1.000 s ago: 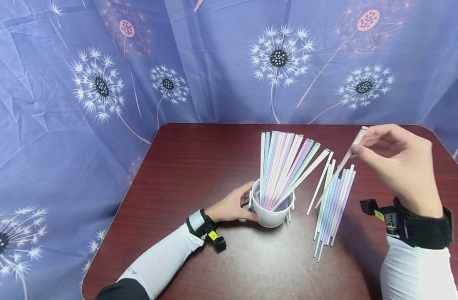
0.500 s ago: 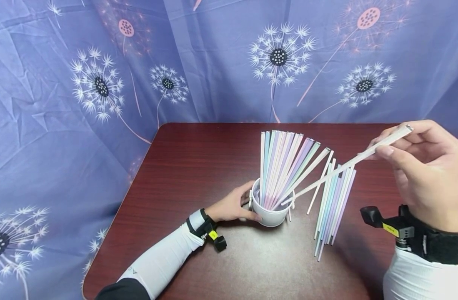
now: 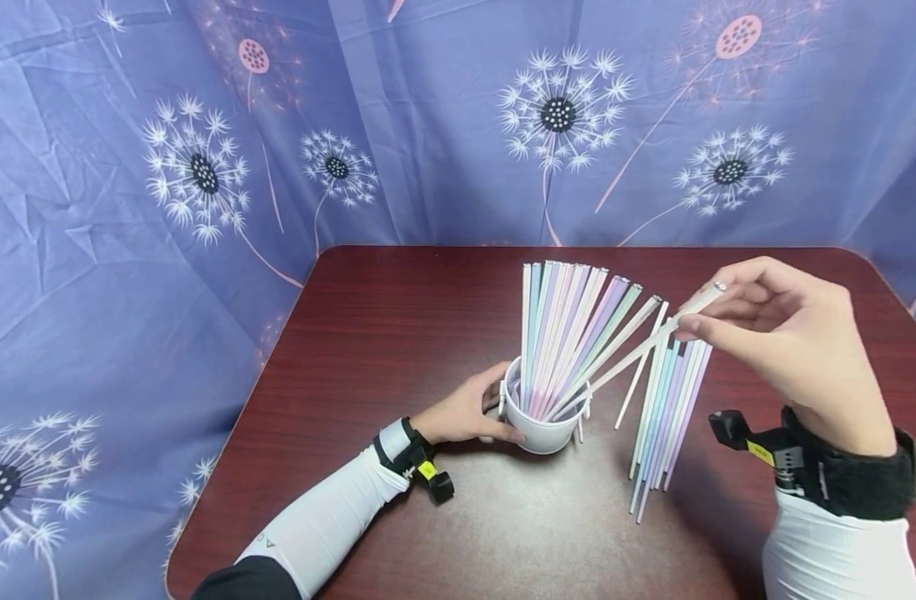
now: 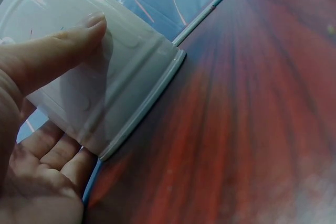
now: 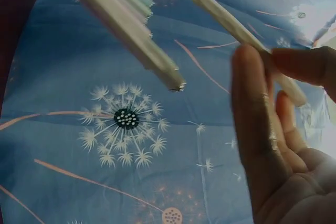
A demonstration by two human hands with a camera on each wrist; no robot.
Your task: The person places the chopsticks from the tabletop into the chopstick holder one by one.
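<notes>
A small white bucket (image 3: 543,435) stands on the table, holding a fan of pastel straws (image 3: 566,333). My left hand (image 3: 461,408) grips the bucket's left side; in the left wrist view the thumb (image 4: 79,43) lies along the wall and the fingers reach behind. My right hand (image 3: 795,325) pinches a whitish straw (image 3: 638,353) near its upper end, between thumb and fingertips. That straw slants down to the left, its lower end just inside the bucket's rim. In the right wrist view, the pinched straw (image 5: 215,11) runs beside the bunch from the bucket.
Right of the bucket, several loose straws (image 3: 663,425) lie in a row on the dark red table (image 3: 397,317). One white straw (image 3: 632,387) lies slightly apart, nearer the bucket. A blue dandelion-print cloth (image 3: 442,125) hangs behind the table.
My right hand moved right and then back left, tilting the straw lower; the straw's lower end went from above the loose straws to inside the bucket's rim. The left hand stayed put.
</notes>
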